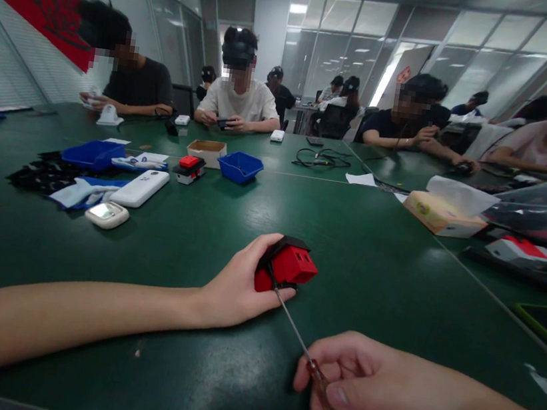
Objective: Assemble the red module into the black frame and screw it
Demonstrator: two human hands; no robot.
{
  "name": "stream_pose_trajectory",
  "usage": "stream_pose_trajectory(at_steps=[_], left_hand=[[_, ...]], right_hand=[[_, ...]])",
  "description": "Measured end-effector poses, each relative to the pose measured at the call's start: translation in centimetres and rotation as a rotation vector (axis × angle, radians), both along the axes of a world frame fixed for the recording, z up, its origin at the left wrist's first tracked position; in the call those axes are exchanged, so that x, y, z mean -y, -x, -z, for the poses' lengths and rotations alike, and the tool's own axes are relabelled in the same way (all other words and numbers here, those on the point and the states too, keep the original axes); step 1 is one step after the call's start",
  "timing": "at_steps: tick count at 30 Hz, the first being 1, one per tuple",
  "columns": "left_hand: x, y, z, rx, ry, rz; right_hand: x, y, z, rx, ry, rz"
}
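Note:
My left hand (243, 285) is wrapped round a small red and black toy house (296, 266), gripping it just above the table with its dark roof uppermost. In my right hand (355, 384) is a screwdriver (295, 329) with a long metal shaft and a translucent amber handle. My fingers and thumb close on that handle. The shaft slants up and left, and its tip reaches the house's near side beside my left thumb. Exactly what the tip touches is too small to make out.
Left on the green table (171, 366) lie a white power bank (140, 189), a pale rounded device (107, 215), gloves (84, 192) and a blue tray (92, 154). Farther back are another blue tray (241, 168) and a red-white block (189, 170). A tissue box (446, 214) stands right. Several people sit beyond.

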State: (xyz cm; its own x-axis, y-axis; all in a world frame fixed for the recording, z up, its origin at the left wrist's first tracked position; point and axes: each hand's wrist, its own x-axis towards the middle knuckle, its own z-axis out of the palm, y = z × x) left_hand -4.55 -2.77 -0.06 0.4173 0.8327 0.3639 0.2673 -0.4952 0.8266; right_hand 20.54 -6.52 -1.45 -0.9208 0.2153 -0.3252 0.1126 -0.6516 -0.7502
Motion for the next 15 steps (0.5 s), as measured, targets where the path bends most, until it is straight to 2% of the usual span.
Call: stream_pose_trajectory(at_steps=[7,15], left_hand=[[0.1,-0.1,-0.1,0.009,0.024,-0.003],[0.1,-0.1,-0.3,0.000,0.047,0.010]], right_hand=[[0.1,-0.1,1.0,0.021,0.049,0.022],[0.3,-0.1,-0.1,0.078,-0.085,0.014]])
